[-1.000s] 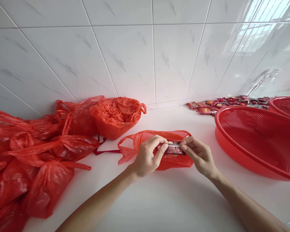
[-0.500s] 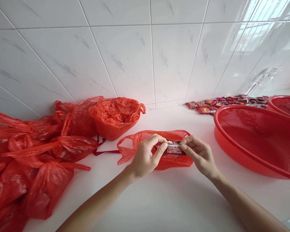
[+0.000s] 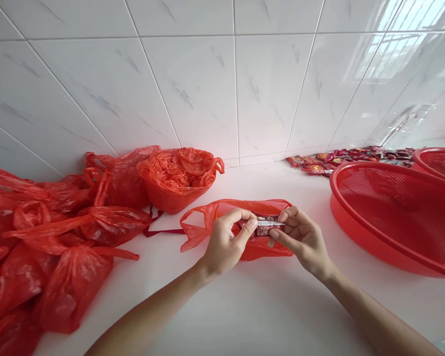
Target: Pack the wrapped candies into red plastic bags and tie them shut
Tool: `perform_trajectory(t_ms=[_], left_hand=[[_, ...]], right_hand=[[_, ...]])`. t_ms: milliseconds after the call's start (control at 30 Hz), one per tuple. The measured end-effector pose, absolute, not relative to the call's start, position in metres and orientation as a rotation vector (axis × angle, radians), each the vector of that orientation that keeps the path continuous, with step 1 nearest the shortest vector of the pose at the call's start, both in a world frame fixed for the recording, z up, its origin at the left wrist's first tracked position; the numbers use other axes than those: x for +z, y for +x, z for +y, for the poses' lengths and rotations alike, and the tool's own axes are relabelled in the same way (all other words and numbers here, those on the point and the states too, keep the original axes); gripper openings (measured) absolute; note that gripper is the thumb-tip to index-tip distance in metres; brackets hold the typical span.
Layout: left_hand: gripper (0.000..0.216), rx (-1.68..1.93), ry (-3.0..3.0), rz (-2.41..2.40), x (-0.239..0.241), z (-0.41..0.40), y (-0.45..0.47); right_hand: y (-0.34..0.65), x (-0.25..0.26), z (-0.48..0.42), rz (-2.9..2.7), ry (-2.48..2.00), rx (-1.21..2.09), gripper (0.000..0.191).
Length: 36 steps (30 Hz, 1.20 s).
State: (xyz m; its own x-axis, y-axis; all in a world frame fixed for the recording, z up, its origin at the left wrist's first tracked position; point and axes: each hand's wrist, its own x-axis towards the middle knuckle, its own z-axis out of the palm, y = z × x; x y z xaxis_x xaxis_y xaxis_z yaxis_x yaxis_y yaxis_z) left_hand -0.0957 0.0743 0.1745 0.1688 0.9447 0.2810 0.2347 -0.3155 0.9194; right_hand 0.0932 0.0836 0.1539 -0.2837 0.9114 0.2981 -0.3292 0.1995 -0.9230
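A small dark red printed packet with a pale strip along its length is held level between my hands. My left hand pinches its left end between thumb and forefinger. At the other end, my right hand grips it, the thumb low on the front and the fingers partly behind. Just beneath the hands lies a red plastic carrier bag, its mouth spread and one handle loop stretching left. My fingers and the packet hide part of what is inside the bag.
Knotted red plastic bags crowd the left side of the white counter. A bag stuffed with crumpled red plastic stands by the tiled wall. Small red packets lie at the back right, behind a large red plastic basket. A second basket is beyond.
My right thumb has slid down and left from the pale strip onto the packet's lower front. My left hand keeps its pinch. The view has shifted slightly.
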Motion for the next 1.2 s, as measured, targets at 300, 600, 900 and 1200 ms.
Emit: perform_trajectory(t_ms=[300,600,900,1200], left_hand=[[0.020,1.140,1.597,1.052,0.183,0.081,-0.102],[0.014,1.106,1.655,1.065,0.182,0.082,-0.106],[0.014,1.133,1.562,1.052,0.182,0.081,-0.104],[0.016,1.163,1.532,1.066,0.183,0.080,-0.103]], right_hand=[[0.095,0.152,0.085,-1.324,-0.689,1.356,0.023],[0.097,0.149,0.087,-1.299,-0.719,1.317,0.014],[0.098,0.152,0.086,-1.313,-0.727,1.311,0.015],[0.100,0.152,0.086,-1.349,-0.752,1.337,0.016]])
